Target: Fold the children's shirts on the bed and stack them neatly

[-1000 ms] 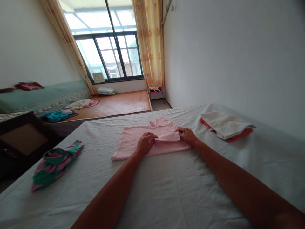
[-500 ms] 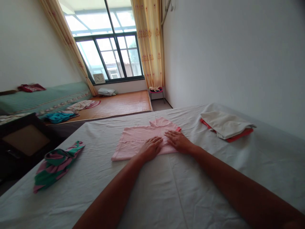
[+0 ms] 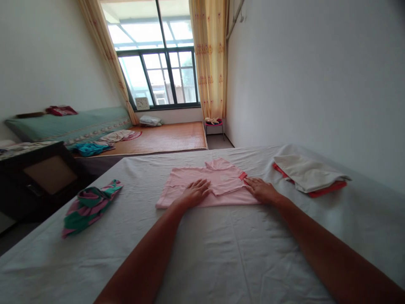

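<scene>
My left hand [image 3: 196, 192] lies flat, fingers stretched out, on the pink shirt [image 3: 226, 179] on the white sheet [image 3: 205, 249], and my right hand [image 3: 262, 191], fingers out too, touches its right end by the red trim [image 3: 242, 175].

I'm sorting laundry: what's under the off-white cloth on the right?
Red fabric shows beneath the off-white cloth, along its left and near edges. The rest underneath is covered and can't be seen.

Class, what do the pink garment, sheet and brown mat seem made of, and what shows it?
Pink garment: soft, matte cloth, perhaps cotton; it folds flat.
Sheet: matte cloth, fibre unclear; fine creases cross it.
Brown mat: perhaps bamboo or straw; slight sheen, pale highlights.
</scene>
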Demonstrator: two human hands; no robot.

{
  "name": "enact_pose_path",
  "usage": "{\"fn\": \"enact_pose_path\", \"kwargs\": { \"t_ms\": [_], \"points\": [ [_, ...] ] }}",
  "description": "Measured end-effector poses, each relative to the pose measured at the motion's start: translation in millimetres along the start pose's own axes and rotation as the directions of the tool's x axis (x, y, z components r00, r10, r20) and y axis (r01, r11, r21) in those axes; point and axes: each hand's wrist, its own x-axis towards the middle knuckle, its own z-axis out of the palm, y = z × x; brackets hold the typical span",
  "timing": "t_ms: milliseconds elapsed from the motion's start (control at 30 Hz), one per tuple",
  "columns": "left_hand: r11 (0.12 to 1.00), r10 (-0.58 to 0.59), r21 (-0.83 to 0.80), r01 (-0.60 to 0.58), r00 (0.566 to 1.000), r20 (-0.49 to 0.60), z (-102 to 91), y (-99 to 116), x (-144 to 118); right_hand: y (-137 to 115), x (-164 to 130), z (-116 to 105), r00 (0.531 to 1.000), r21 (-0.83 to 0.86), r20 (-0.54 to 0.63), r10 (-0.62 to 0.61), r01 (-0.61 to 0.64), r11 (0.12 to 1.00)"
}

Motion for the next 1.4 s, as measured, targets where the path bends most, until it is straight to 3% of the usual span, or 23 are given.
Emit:
{"fn": "enact_pose_path", "kwargs": {
  "t_ms": [133,267,367,433,533,700,867,1000,1100,1200,1267,1400],
  "points": [
    [0.98,-0.156,0.124,0.156,0.988,-0.008,-20.8,-37,-6,4,9,-11,0.997,0.011,0.04,-0.059,0.059,0.998],
    [0.879,-0.419,0.248,0.407,0.908,-0.005,-50.2,-80,-10,5,39,-39,0.977,0.031,0.169,-0.131,0.127,0.991],
    [0.828,-0.505,0.259,0.497,0.862,-0.04,-65.3,-108,-7,1,71,-54,0.988,0.069,0.075,-0.136,0.131,0.989],
    [0.815,-0.519,0.252,0.522,0.851,-0.083,-68.1,-124,-1,-3,94,-54,0.996,0.091,-0.016,-0.089,0.09,0.992],
    [0.844,-0.473,0.215,0.492,0.87,-0.135,-63.4,-142,11,-9,127,-42,0.997,0.124,-0.078,-0.006,0.015,0.992],
    [0.892,-0.403,0.161,0.422,0.905,-0.139,-51.3,-164,35,-17,170,-16,0.991,0.187,-0.094,0.091,-0.073,0.98],
    [0.868,-0.458,0.126,0.481,0.872,-0.175,-50.5,-171,51,-21,191,-4,0.984,0.329,-0.043,0.175,-0.151,0.932],
    [0.879,-0.439,0.101,0.465,0.875,-0.205,-62.4,-164,53,-28,182,-18,0.993,0.495,-0.012,0.122,-0.1,0.863],
    [0.901,-0.401,0.07,0.429,0.883,-0.243,-75.1,-152,39,-36,154,-39,0.99,0.673,-0.137,0.019,0.08,0.735],
    [0.942,-0.321,0.009,0.335,0.908,-0.27,-80.1,-140,10,-41,110,-54,0.956,0.766,-0.272,-0.112,0.286,0.575],
    [0.962,-0.268,-0.011,0.273,0.935,-0.231,-77.1,-135,-12,-39,79,-55,0.951,0.756,-0.229,-0.205,0.307,0.578],
    [0.967,-0.252,0.01,0.255,0.959,-0.126,-70.1,-128,-46,-32,35,-43,0.942,0.691,-0.033,-0.335,0.263,0.673]
  ]
}}
